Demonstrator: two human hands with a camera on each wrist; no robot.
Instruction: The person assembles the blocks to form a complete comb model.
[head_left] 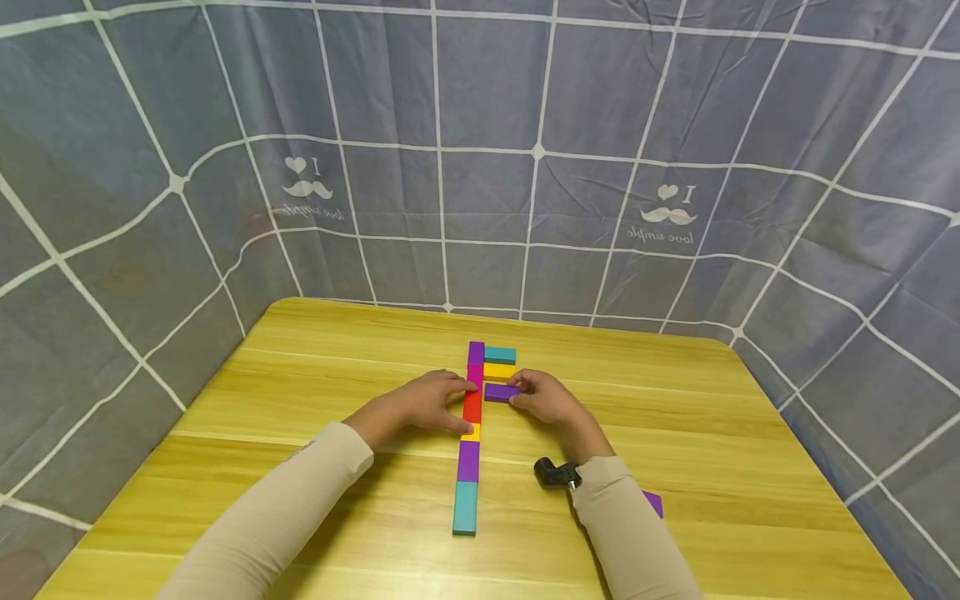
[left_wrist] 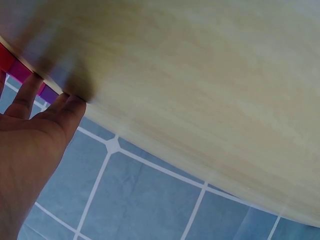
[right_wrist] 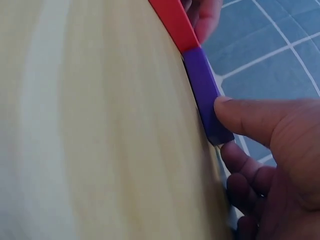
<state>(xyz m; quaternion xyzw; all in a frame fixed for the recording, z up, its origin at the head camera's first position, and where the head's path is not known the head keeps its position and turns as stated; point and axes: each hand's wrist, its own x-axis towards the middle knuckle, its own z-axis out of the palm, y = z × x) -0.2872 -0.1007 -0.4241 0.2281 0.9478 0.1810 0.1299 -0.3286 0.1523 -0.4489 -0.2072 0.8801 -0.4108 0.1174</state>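
Note:
Flat coloured blocks form a column on the table: a purple block (head_left: 476, 352) at the far end, then a magenta block (head_left: 475, 377), a red block (head_left: 472, 408), a small yellow block, a second purple block (head_left: 468, 461) and a teal block (head_left: 465, 507). My left hand (head_left: 429, 400) lies along the column's left side, index fingertip near the red-magenta joint, thumb on the small yellow block. Between thumb and fingers, my right hand (head_left: 551, 397) pinches a purple block (right_wrist: 205, 92) lying crosswise. Its near-column end meets the red block (right_wrist: 175, 22) in the right wrist view.
Also crosswise, right of the column, lie a teal block (head_left: 500, 355) and a longer yellow block (head_left: 498, 372). A purple piece (head_left: 653, 503) shows partly behind the right sleeve. A black device (head_left: 553, 472) sits at the right wrist. Grey gridded curtain (head_left: 487, 200) surrounds the wooden table (head_left: 315, 517).

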